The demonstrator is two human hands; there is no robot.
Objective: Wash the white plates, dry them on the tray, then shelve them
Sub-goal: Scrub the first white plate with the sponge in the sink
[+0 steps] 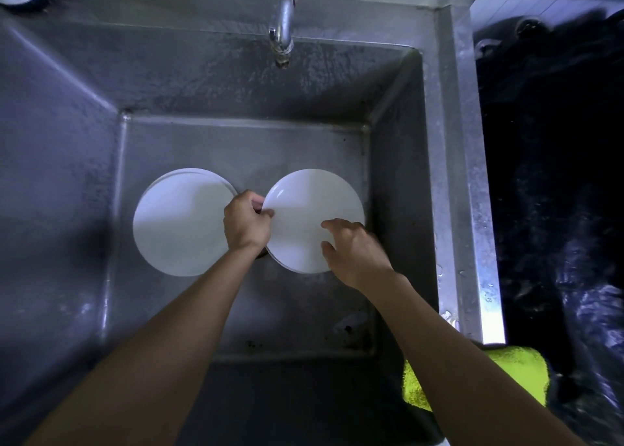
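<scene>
A steel sink (236, 74) fills the frame. At centre, the upper plate (304, 209) of a stack is pinched at its rim by the left hand (246, 222) and touched by the loosely spread right hand (354, 249). It is judged stiff, breakable and slippery when wet, and is best gripped at opposite rims.

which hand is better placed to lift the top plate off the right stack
Left. The left hand already pinches the left rim of the top plate on the right stack; the right hand only hovers with loose fingers over its near edge.

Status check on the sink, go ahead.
Left hand pinches right plate stack rim. Right hand open, fingertips on it. Left plate stack untouched. Faucet dry, nothing blocking.
</scene>
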